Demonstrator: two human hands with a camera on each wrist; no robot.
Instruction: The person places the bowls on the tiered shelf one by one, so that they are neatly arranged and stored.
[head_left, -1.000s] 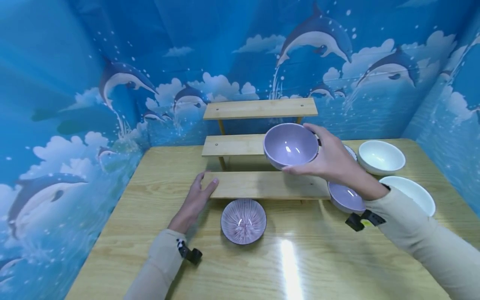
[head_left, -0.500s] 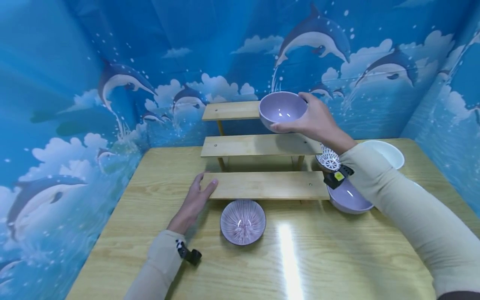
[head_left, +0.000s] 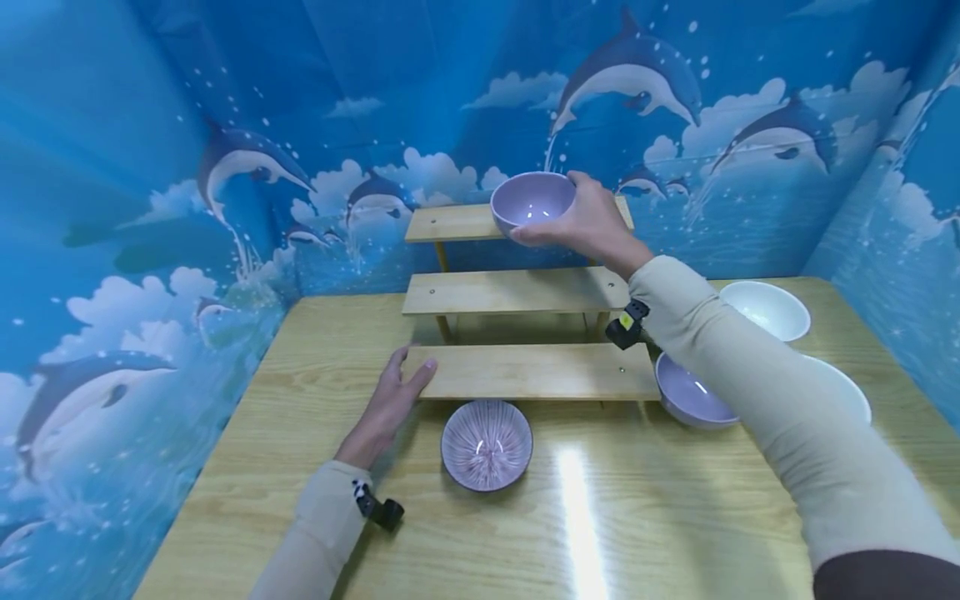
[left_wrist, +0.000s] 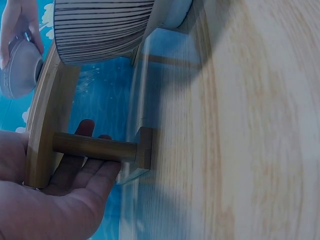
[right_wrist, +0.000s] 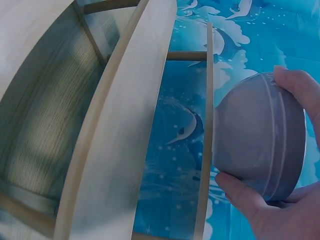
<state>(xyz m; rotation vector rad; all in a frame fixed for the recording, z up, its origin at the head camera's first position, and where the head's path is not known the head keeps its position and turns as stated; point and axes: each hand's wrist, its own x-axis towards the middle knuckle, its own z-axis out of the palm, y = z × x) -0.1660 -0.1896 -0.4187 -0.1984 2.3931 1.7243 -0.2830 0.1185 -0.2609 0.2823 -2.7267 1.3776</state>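
My right hand (head_left: 592,221) holds a plain purple bowl (head_left: 529,200) by its right side, upright over the top board (head_left: 454,222) of a three-tier wooden shelf. In the right wrist view the bowl's base (right_wrist: 216,135) is at the top board's face; whether it bears weight there I cannot tell. At the left end of the lowest board (head_left: 532,372), my left hand (head_left: 386,404) grips the wood, thumb above. The left wrist view has its fingers beneath, by a round wooden leg (left_wrist: 95,146). In front of the shelf sits a streaked purple bowl (head_left: 487,448).
Another purple bowl (head_left: 692,392) stands at the shelf's right end. Farther right are a white bowl (head_left: 767,308) and a white dish (head_left: 843,387), partly behind the right sleeve. A dolphin-print backdrop (head_left: 465,100) rises behind the table (head_left: 262,450).
My right hand has carried the purple bowl up and back, then left, from above the middle board to the top board. The left hand keeps its grip in place.
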